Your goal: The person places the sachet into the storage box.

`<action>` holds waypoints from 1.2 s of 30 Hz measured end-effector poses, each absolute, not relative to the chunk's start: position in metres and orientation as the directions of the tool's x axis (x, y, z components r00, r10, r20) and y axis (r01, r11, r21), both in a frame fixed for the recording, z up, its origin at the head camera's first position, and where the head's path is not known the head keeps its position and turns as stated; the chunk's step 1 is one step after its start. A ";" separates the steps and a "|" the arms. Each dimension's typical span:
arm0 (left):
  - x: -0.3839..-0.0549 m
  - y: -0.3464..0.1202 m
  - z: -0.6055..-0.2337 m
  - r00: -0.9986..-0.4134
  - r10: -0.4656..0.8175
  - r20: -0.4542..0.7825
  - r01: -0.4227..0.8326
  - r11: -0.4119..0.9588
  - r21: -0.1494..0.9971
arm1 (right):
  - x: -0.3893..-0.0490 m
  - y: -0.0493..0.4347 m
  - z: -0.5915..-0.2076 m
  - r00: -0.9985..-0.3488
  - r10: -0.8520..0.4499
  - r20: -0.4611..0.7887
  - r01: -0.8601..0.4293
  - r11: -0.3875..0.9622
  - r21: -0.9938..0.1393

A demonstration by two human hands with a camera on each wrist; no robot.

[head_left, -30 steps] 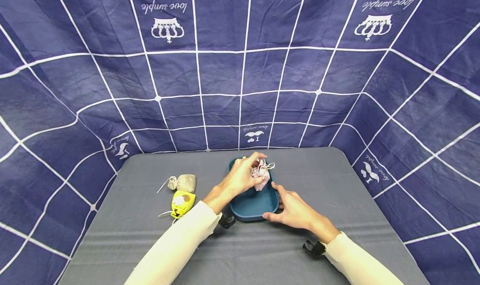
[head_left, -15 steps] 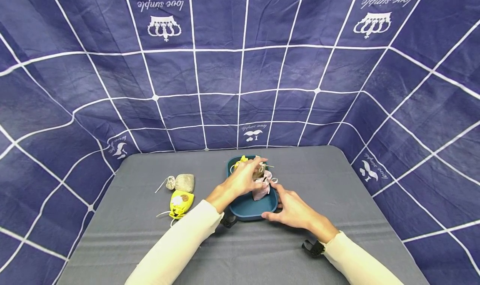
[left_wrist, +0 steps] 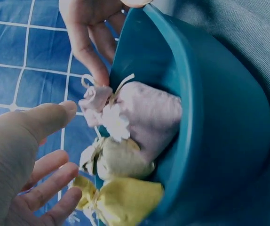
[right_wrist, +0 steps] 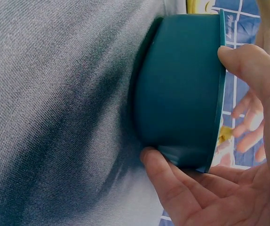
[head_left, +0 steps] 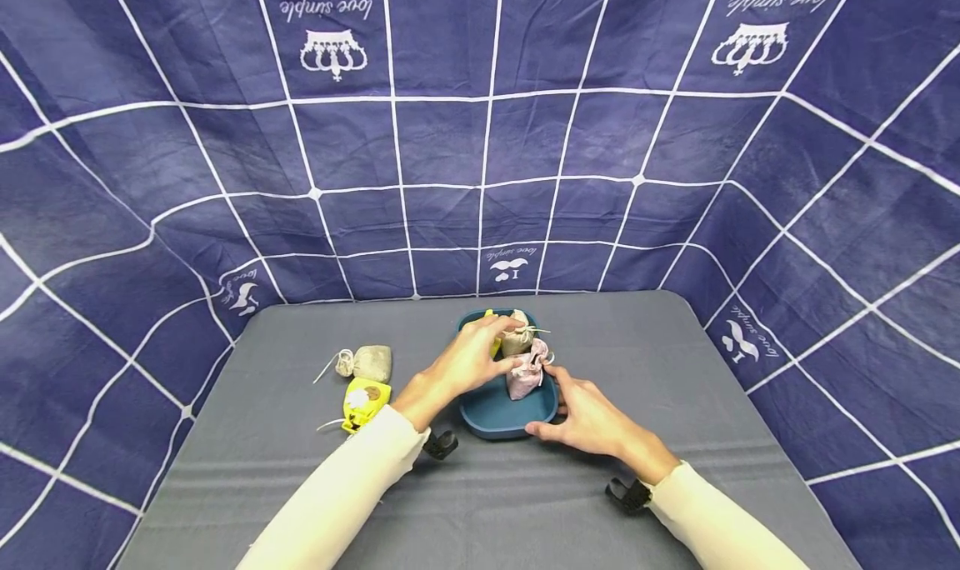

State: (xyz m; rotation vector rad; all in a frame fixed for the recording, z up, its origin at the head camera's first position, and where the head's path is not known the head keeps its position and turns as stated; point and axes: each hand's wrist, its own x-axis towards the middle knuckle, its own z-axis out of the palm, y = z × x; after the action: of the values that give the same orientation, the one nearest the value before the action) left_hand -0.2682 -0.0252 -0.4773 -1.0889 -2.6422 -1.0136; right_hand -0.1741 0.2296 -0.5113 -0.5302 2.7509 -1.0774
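Observation:
A pink drawstring pouch [head_left: 524, 380] with a white flower sits in a deep teal-blue basin [head_left: 501, 432]. Beside it in the left wrist view are a beige pouch [left_wrist: 122, 160] and a yellow pouch [left_wrist: 130, 200]. My left hand [head_left: 471, 355] hovers over the basin's left side, fingers spread and apart from the pouches. My right hand [head_left: 588, 416] holds the basin's near right corner, thumb on the rim [right_wrist: 221, 94] and fingers against the outer wall.
On the grey table [head_left: 637, 337], left of the basin, lie another beige pouch [head_left: 372, 363] and another yellow pouch [head_left: 366, 402] with a flower. A blue checked cloth [head_left: 442, 145] hangs behind and at both sides.
My left hand has lowered the pink pouch into the basin, let go of it and drawn slightly back to the left. The right hand stays at the basin's corner.

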 end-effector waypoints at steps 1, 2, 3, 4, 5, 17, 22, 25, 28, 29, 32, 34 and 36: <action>-0.267 -0.029 -0.476 -0.739 0.584 0.336 0.659 0.521 0.543 | -0.174 0.229 -0.511 -0.928 -0.373 -0.001 -0.274 0.685 -0.674; -0.267 -0.033 -0.476 -0.741 0.580 0.340 0.658 0.523 0.542 | -0.174 0.229 -0.511 -0.928 -0.372 0.000 -0.276 0.688 -0.671; -0.266 -0.036 -0.475 -0.743 0.575 0.342 0.656 0.525 0.542 | -0.174 0.229 -0.511 -0.929 -0.370 0.001 -0.276 0.692 -0.668; -0.265 -0.040 -0.475 -0.743 0.572 0.347 0.657 0.525 0.541 | -0.174 0.229 -0.510 -0.928 -0.372 0.003 -0.280 0.693 -0.664; -0.264 -0.044 -0.474 -0.747 0.567 0.348 0.654 0.530 0.540 | -0.174 0.229 -0.510 -0.929 -0.371 0.002 -0.279 0.696 -0.662; -0.255 -0.093 -0.473 -0.788 0.488 0.375 0.614 0.583 0.532 | -0.175 0.229 -0.509 -0.927 -0.375 0.001 -0.281 0.692 -0.665; -0.247 -0.114 -0.478 -0.801 0.450 0.394 0.598 0.626 0.501 | -0.175 0.229 -0.510 -0.925 -0.380 -0.005 -0.279 0.687 -0.671; -0.243 -0.128 -0.481 -0.813 0.426 0.398 0.580 0.651 0.489 | -0.175 0.228 -0.511 -0.924 -0.383 -0.005 -0.281 0.686 -0.671; -0.240 -0.139 -0.485 -0.818 0.403 0.411 0.569 0.671 0.474 | -0.175 0.228 -0.512 -0.925 -0.381 0.000 -0.284 0.689 -0.667; -0.239 -0.143 -0.485 -0.820 0.396 0.413 0.565 0.677 0.472 | -0.175 0.227 -0.512 -0.925 -0.379 0.000 -0.283 0.691 -0.665; -0.237 -0.153 -0.488 -0.826 0.375 0.422 0.552 0.693 0.464 | -0.175 0.228 -0.513 -0.926 -0.377 0.005 -0.285 0.690 -0.665; -0.235 -0.158 -0.489 -0.826 0.367 0.428 0.548 0.701 0.457 | -0.175 0.228 -0.513 -0.925 -0.380 0.009 -0.286 0.681 -0.675; -0.233 -0.163 -0.491 -0.824 0.363 0.435 0.547 0.710 0.444 | -0.174 0.228 -0.513 -0.924 -0.382 0.014 -0.288 0.674 -0.680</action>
State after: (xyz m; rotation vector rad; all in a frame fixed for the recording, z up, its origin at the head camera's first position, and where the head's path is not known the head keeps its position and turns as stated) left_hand -0.2329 -0.1635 -0.4914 -0.7132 -2.6017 -0.8214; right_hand -0.1742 0.2284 -0.5128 -0.5542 2.7540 -1.0859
